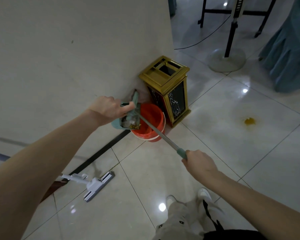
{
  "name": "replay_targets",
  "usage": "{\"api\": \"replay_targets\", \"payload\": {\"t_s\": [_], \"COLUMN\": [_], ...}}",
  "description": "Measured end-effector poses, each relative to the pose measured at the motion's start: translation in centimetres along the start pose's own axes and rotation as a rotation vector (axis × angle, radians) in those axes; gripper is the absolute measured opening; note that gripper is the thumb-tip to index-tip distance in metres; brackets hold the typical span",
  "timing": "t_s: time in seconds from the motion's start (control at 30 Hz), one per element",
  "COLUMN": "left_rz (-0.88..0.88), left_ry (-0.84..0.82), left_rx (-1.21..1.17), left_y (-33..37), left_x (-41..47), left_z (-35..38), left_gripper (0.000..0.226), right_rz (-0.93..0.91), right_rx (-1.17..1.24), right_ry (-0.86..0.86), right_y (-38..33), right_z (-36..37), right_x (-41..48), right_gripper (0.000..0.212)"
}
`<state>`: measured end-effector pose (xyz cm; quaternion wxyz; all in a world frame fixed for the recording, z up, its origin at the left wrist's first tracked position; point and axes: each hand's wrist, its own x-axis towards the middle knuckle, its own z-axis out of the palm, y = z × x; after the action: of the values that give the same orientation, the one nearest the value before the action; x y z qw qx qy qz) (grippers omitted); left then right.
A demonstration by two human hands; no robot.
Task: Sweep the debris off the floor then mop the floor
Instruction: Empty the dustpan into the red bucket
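My left hand [109,108] grips a teal dustpan [119,124], tilted over the rim of an orange bucket [151,125] lined with an orange bag. Yellowish debris [135,126] lies at the pan's lower lip. My right hand [197,161] holds the teal grip of a broom handle [156,130]. The handle runs up to the left, and the broom head [135,99] rests against the dustpan. A white and grey sponge mop [97,186] lies flat on the tiled floor near the wall. A yellow stain [249,121] marks the floor to the right.
A gold and black bin [168,87] stands beside the bucket, against the wall [68,58]. A fan stand with a round base [226,60], a black cable [203,40], dark table legs and teal drapery [291,54] are at the back right. My shoes [204,194] are at the bottom.
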<state>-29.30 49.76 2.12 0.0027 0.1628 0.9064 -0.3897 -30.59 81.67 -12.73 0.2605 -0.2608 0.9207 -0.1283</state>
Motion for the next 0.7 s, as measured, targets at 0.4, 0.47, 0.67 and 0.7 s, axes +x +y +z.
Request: {"api": "replay_targets", "payload": {"t_s": [0.4,0.47,0.67,0.7], "left_rz": [-0.007,-0.003,0.010,0.009], "left_ry": [-0.046,-0.036,-0.041,-0.039], "left_rx": [0.022,0.008,0.032,0.034], "left_y": [0.6,0.7,1.1,1.1], "left_x": [-0.2,-0.1,0.0,0.1], "left_z": [-0.7,-0.7,0.0,0.1], "left_gripper": [0.053,0.053,0.045,0.043], "right_rz": [0.047,0.048,0.002,0.004], "right_rx": [-0.076,-0.044,0.031,0.056], "right_ry": [-0.027,-0.027,0.036,0.036], "right_y": [5.0,5.4,3.6,2.9], "right_z": [-2.9,-3.0,-2.7,-2.5], "right_x": [0.6,0.2,-0.7,-0.6], "right_gripper": [0.028,0.030,0.027,0.026]}}
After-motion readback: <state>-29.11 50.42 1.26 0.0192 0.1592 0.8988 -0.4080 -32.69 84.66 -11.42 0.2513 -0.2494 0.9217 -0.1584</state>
